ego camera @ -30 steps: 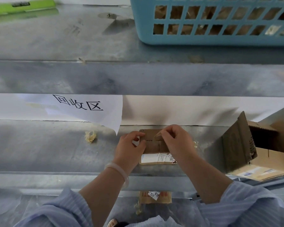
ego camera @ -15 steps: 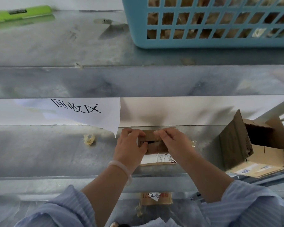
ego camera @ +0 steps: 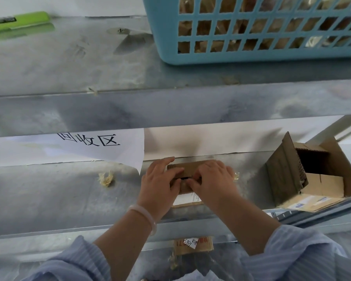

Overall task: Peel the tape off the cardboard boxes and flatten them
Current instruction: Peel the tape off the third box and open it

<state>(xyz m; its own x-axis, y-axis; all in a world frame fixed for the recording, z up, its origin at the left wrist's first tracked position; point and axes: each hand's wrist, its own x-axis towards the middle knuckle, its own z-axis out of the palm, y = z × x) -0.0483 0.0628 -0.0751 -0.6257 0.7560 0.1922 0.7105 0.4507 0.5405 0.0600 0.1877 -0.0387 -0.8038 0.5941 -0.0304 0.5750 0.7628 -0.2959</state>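
A small brown cardboard box [ego camera: 187,166] with a white label on its near side lies on the middle metal shelf [ego camera: 49,199]. My left hand [ego camera: 160,179] grips its left end, fingers curled over the top. My right hand [ego camera: 211,179] grips the right end, fingertips pressing at a dark gap between the flaps. Both hands cover most of the box. A crumpled scrap of peeled tape [ego camera: 105,178] lies on the shelf to the left.
A larger opened cardboard box [ego camera: 312,179] lies on its side at the shelf's right end. A blue plastic basket [ego camera: 251,55] with cardboard stands on the upper shelf; a green tool [ego camera: 18,21] lies at its far left. A paper sign [ego camera: 101,147] hangs down. Another cardboard piece [ego camera: 193,243] lies below.
Both hands have moved from pinching at the box's top to closing over it from either end. The flaps now show a dark gap between my fingertips.
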